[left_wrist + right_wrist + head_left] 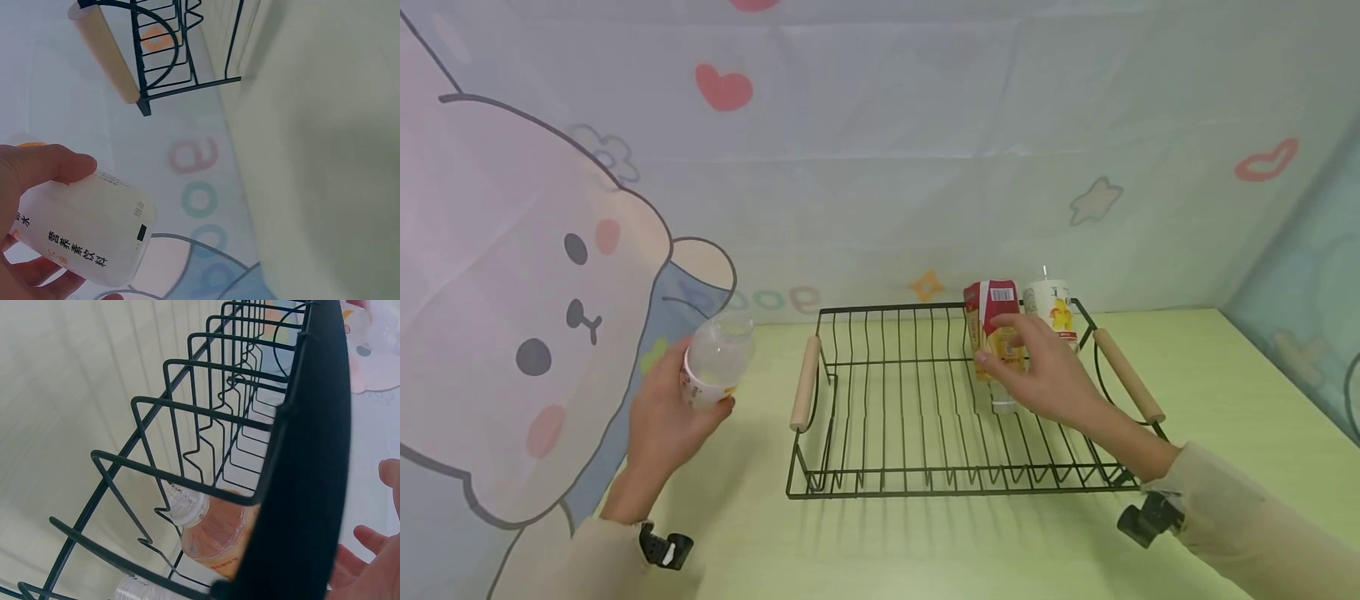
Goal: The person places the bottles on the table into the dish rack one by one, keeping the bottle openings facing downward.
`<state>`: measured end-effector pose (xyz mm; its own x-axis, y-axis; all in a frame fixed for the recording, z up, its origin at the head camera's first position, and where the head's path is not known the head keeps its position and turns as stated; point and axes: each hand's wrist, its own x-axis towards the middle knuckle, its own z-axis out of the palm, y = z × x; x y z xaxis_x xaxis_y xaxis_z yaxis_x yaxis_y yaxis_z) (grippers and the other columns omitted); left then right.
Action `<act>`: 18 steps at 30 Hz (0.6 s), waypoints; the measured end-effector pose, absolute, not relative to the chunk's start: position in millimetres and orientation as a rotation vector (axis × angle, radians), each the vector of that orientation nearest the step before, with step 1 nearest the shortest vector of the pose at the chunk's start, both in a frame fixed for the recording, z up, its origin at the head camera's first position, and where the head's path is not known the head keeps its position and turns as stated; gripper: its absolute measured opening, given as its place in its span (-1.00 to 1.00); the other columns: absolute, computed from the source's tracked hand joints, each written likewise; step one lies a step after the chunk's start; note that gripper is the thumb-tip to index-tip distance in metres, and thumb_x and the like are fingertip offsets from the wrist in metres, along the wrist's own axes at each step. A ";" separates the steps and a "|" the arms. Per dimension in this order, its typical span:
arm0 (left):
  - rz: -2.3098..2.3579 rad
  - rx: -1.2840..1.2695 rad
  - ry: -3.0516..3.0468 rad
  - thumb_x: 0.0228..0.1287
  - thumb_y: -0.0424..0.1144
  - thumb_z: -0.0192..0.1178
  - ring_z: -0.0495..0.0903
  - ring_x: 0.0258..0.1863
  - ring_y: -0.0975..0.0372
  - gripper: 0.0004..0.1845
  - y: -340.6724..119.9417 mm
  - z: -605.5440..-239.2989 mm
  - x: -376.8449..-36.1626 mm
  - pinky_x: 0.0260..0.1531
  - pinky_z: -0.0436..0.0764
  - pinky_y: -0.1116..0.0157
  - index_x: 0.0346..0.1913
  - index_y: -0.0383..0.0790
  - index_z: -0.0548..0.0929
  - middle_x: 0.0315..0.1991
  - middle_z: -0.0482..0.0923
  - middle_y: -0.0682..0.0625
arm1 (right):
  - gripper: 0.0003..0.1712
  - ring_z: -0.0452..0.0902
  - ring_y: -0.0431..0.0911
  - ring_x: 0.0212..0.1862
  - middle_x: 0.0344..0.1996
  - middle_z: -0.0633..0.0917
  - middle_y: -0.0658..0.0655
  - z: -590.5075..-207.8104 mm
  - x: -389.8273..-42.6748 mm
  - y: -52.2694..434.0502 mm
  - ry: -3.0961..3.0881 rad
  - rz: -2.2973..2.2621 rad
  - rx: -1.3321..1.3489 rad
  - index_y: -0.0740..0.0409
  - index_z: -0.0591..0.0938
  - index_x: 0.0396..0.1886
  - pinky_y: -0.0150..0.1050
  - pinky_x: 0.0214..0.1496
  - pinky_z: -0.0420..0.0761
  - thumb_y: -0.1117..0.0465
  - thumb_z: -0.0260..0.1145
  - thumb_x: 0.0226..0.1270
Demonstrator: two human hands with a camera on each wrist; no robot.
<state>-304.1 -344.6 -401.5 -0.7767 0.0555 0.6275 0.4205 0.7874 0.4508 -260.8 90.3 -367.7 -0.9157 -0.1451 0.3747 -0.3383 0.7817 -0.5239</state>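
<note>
My left hand (666,412) grips a drink bottle (718,358) to the left of the black wire rack (962,493), raised above the table. It is clear at one end and has a white label; the left wrist view shows dark print on its white side (94,231). Over the rack's right part is my right hand (1052,379), thumb and fingers spread apart. In the right wrist view its fingers (372,540) stand away from an amber bottle (219,534) lying in the rack, white neck outward. Beside the hand are a red package (981,296) and a white container with yellow pictures (1047,300).
The rack has a wooden handle (807,383) on its left and another wooden handle (1129,379) on its right. It stands on a pale green table (880,550) against a printed cloth backdrop (887,167). A second clear cap (134,589) shows low in the right wrist view.
</note>
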 end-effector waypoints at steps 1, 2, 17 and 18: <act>-0.778 -0.367 -2.355 -0.27 -0.35 0.50 0.50 -0.13 -0.15 -0.12 -343.1 -398.1 -303.9 -0.26 0.44 -0.16 0.27 -0.25 0.40 -0.05 0.53 -0.28 | -0.36 0.50 0.16 0.04 0.17 0.50 0.24 -367.1 -260.4 89.8 -2.660 0.870 0.370 0.20 0.41 0.27 0.10 -0.06 0.53 -0.10 0.23 0.35; -0.765 -0.377 -2.347 -0.29 -0.36 0.50 0.49 -0.13 -0.16 -0.13 -341.7 -394.9 -303.7 -0.26 0.44 -0.17 0.26 -0.24 0.41 -0.06 0.53 -0.29 | -0.35 0.50 0.15 0.05 0.17 0.50 0.23 -366.5 -260.0 88.9 -2.660 0.873 0.368 0.18 0.41 0.27 0.10 -0.05 0.53 -0.11 0.24 0.34; -0.515 -0.556 -2.259 -0.43 -0.45 0.51 0.49 -0.05 -0.16 -0.12 -292.6 -349.3 -277.3 -0.24 0.50 -0.10 0.19 -0.10 0.49 -0.03 0.55 -0.22 | -0.24 0.50 0.03 0.06 0.20 0.49 0.09 -341.8 -226.9 83.3 -2.568 1.005 0.455 0.00 0.38 0.33 0.01 -0.07 0.60 -0.09 0.41 0.17; -0.502 -0.568 -2.255 -0.44 -0.46 0.51 0.48 -0.04 -0.16 -0.12 -288.5 -346.9 -275.1 -0.27 0.52 -0.10 0.19 -0.10 0.50 -0.03 0.55 -0.22 | -0.23 0.50 -0.01 0.04 0.19 0.50 0.07 -340.0 -224.5 81.9 -2.560 0.999 0.467 -0.01 0.38 0.33 0.00 -0.07 0.59 -0.08 0.42 0.16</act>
